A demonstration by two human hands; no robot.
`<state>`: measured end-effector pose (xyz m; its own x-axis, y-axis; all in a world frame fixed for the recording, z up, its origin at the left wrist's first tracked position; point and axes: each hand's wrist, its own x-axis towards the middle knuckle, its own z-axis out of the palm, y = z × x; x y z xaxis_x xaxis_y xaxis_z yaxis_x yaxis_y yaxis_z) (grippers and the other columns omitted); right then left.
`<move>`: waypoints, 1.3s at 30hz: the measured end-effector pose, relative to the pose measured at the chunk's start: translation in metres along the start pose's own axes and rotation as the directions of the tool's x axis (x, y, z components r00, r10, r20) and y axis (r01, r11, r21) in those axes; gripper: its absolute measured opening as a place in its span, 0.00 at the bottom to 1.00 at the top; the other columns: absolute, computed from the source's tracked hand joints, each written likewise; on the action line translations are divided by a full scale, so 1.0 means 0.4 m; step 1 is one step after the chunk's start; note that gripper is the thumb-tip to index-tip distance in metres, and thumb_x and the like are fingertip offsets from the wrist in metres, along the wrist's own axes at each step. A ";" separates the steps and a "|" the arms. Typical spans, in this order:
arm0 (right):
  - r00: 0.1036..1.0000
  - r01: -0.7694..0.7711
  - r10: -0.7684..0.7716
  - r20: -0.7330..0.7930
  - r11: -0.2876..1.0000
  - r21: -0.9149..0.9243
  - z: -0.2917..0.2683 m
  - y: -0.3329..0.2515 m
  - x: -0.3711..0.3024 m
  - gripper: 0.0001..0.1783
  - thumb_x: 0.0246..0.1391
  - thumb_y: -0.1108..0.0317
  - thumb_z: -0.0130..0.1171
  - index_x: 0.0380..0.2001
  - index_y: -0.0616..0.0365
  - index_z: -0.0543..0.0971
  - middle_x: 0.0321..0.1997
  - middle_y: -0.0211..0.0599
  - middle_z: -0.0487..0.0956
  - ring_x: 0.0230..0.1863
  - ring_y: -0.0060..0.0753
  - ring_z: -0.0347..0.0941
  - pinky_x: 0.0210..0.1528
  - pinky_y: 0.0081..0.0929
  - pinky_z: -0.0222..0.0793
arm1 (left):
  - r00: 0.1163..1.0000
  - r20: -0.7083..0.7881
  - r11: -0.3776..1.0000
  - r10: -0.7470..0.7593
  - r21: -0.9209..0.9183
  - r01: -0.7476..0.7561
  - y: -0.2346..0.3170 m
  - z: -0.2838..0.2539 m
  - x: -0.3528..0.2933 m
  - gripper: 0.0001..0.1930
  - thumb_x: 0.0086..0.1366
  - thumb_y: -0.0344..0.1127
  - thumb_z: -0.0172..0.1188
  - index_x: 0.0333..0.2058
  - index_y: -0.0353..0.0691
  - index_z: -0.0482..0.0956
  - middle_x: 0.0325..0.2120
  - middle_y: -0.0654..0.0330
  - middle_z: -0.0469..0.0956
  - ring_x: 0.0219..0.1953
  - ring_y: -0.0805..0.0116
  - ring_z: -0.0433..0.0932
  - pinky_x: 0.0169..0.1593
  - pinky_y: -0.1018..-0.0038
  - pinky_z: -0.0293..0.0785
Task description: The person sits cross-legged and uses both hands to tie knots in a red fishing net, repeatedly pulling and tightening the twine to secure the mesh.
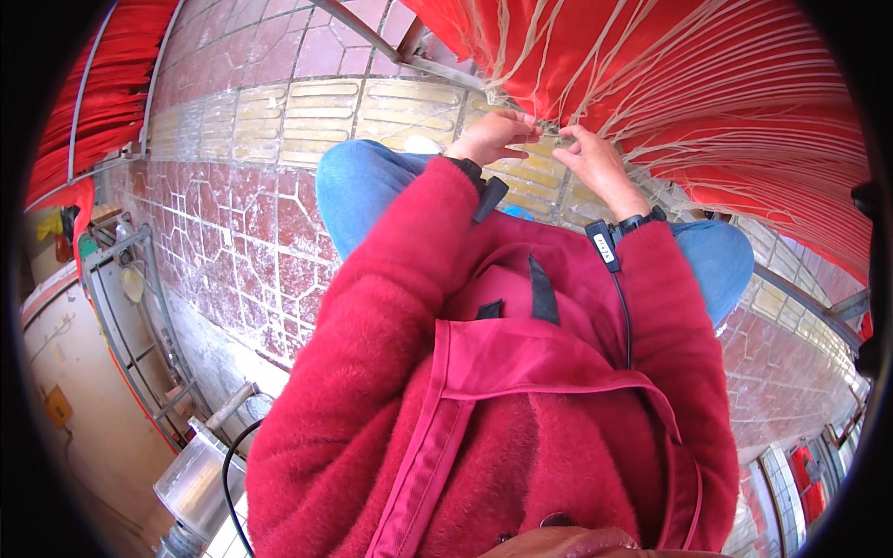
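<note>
While both hands are held out past the blue-jeaned knees [358, 191], I see them meet at the near edge of the metal frame [361, 30]. The big red cloth [753, 79] is right in front of them, spreading up and off to the right, past that edge. Lots of thin, pale strings [503, 42] run over it, and many come together just by the fingertips. The left hand [488, 138] is on the left of this bunch, with its fingers bent and its thumb held apart below. The right hand [598, 166] is on the other side, with its fingers bent toward the left hand and a small gap between the two. Both look close to the string ends, but I can't tell if either one is pinching them. Under the hands, I see yellow ridged tiles [321, 112] on the ground.
</note>
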<state>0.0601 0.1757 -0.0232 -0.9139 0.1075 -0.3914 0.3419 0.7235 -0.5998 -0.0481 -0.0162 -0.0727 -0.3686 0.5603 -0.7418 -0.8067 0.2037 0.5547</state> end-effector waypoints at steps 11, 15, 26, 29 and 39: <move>0.899 -0.098 0.118 -0.421 0.993 0.069 0.121 0.120 0.058 0.23 0.53 0.53 0.58 0.50 0.49 0.78 0.48 0.43 0.81 0.50 0.46 0.77 0.53 0.40 0.70 | 0.853 -0.509 0.993 0.116 0.046 -0.107 -0.050 -0.077 0.020 0.09 0.65 0.33 0.60 0.43 0.46 0.74 0.38 0.67 0.81 0.44 0.71 0.78 0.45 0.62 0.75; 0.963 -0.213 0.216 0.159 0.976 -0.036 0.073 0.086 0.052 0.20 0.53 0.50 0.55 0.39 0.52 0.83 0.41 0.44 0.83 0.45 0.51 0.78 0.49 0.41 0.72 | 0.884 -0.446 0.984 0.136 -0.042 -0.173 -0.044 -0.060 0.013 0.09 0.66 0.32 0.59 0.44 0.44 0.74 0.40 0.64 0.81 0.45 0.68 0.80 0.44 0.66 0.78; 0.970 -0.242 0.210 0.125 0.763 0.599 0.159 0.037 0.080 0.19 0.57 0.52 0.59 0.38 0.58 0.83 0.33 0.34 0.83 0.34 0.26 0.78 0.34 0.26 0.70 | 0.984 -0.157 0.995 0.086 -0.045 -0.094 -0.013 0.036 -0.018 0.10 0.66 0.30 0.58 0.45 0.38 0.74 0.44 0.57 0.81 0.45 0.61 0.82 0.45 0.65 0.81; 0.950 -0.307 0.254 0.181 0.660 0.686 0.163 0.043 0.079 0.18 0.58 0.52 0.59 0.41 0.55 0.82 0.36 0.26 0.82 0.35 0.20 0.76 0.34 0.22 0.68 | 0.986 -0.136 0.991 0.101 -0.074 -0.111 -0.015 0.044 -0.020 0.09 0.66 0.30 0.58 0.44 0.37 0.74 0.44 0.55 0.80 0.44 0.60 0.82 0.45 0.66 0.81; 0.919 -0.368 0.319 0.231 0.485 0.793 0.151 0.028 0.083 0.11 0.55 0.59 0.62 0.36 0.52 0.79 0.35 0.24 0.80 0.39 0.22 0.75 0.38 0.27 0.68 | 0.982 -0.110 0.979 0.156 -0.114 -0.169 -0.016 0.066 -0.031 0.07 0.67 0.31 0.57 0.42 0.38 0.75 0.42 0.56 0.80 0.42 0.61 0.83 0.43 0.68 0.82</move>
<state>0.0468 0.1460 -0.0849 -0.6802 0.1724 -0.7124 0.6756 -0.2294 -0.7006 -0.0262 -0.0034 -0.0571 -0.5386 0.4935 -0.6829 -0.7804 0.0135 0.6252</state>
